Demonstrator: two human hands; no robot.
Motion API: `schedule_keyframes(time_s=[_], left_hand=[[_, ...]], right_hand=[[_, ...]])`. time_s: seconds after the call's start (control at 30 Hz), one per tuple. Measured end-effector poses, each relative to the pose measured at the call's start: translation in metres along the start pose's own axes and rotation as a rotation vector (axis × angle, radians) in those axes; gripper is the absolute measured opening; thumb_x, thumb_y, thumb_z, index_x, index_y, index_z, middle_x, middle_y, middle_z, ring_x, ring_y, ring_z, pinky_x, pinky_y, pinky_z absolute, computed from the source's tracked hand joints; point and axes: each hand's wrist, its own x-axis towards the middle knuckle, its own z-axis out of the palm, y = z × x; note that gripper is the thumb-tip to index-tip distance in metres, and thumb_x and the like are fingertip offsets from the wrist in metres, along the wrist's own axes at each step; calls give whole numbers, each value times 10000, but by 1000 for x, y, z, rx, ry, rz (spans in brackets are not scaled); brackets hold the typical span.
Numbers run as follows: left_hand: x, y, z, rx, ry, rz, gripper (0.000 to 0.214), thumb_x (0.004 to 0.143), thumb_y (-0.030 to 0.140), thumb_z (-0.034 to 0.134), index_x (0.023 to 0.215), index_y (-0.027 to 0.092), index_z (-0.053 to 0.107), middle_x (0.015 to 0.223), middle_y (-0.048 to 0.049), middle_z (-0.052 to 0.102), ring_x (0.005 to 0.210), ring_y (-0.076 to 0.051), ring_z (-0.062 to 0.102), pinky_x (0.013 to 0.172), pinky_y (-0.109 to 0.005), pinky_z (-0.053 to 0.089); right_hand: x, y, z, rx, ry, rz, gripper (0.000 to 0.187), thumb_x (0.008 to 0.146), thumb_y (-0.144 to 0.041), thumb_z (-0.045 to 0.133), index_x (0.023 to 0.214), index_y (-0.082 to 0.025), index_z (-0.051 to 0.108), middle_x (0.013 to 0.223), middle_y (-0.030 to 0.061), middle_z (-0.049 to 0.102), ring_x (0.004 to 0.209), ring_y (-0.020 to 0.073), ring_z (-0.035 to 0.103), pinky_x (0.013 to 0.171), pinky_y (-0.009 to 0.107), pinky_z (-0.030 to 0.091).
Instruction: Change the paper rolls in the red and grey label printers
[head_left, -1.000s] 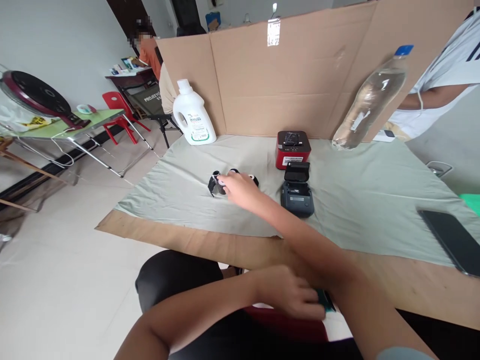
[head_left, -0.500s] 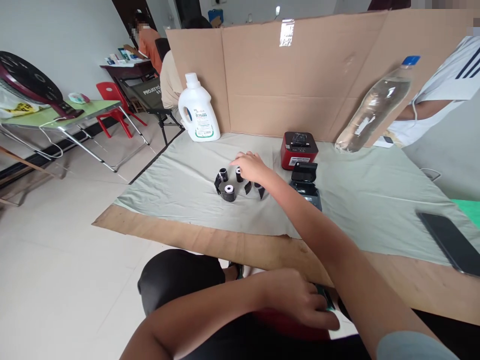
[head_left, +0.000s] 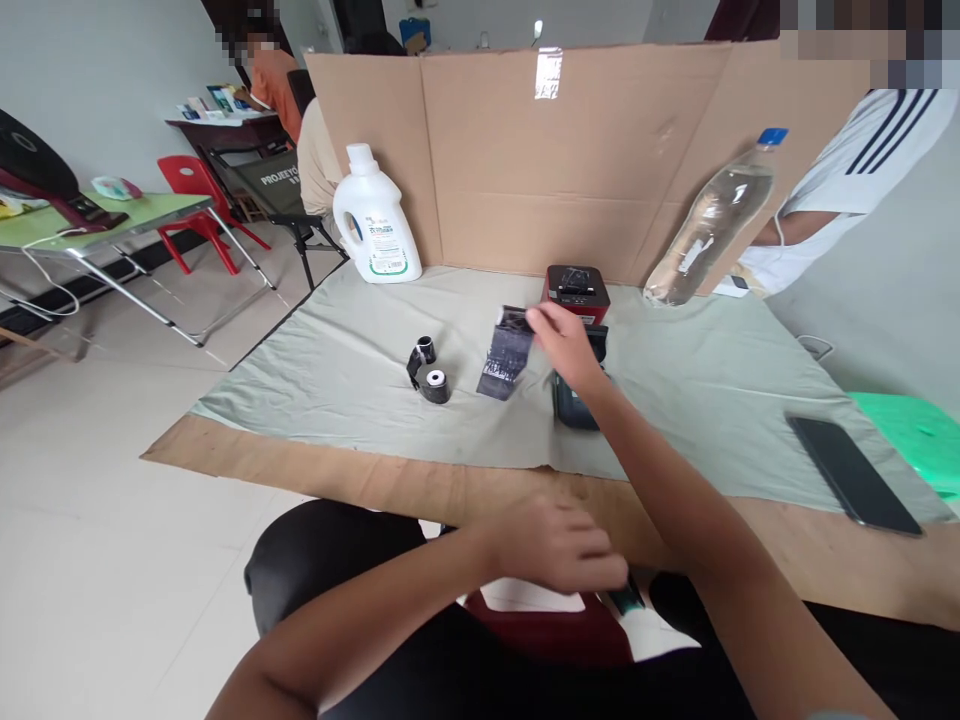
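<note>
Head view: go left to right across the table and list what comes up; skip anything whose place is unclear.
White jug → near roll → dark strip → right hand → clear bottle → phone.

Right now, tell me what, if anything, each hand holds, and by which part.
The right hand holds a dark ribbon by its upper end. Nothing shows in the left hand, which is blurred.
</note>
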Motion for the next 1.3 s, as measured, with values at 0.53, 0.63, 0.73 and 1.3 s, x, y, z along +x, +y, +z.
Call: schedule_keyframes(time_s=[0.53, 0.63, 0.73, 1.3], left_hand=[[15, -45, -18, -303, 180, -930, 232, 993, 272, 664, 1216, 222, 703, 1127, -51, 751, 963, -158, 709, 794, -269, 597], [8, -48, -10, -373, 181, -1087, 237, 957, 298, 715, 1181, 219, 721, 946, -5, 739, 809, -124, 669, 728, -236, 558], [2, -53, -4, -429, 183, -1205, 256, 952, 363, 715, 1164, 220, 727, 864, 16, 716, 757, -119, 647, 717, -237, 551], [-18, -48, 23, -255, -168, -833, 383, 1003, 214, 615, 1385, 222, 636, 1227, -66, 765, 1128, -240, 712, 1011, -424, 576]], right_hand=[[-139, -12, -72, -35, -148, 62, 262, 936, -431, 683, 1128, -254, 681, 984, 59, 691, 815, 199, 624, 697, 341, 517], [-135, -7, -73, -175, -219, -111, 194, 966, -337, 650, 1144, -271, 690, 1099, 92, 703, 954, 243, 662, 768, 385, 550], [-130, 0, -76, -222, -334, -152, 240, 995, -296, 599, 1220, -278, 681, 1139, 98, 712, 1019, 259, 681, 813, 410, 572], [-38, 69, -89, -716, -265, 74, 314, 874, -127, 607, 1162, -200, 708, 1186, 103, 748, 1075, 288, 655, 957, 437, 510]])
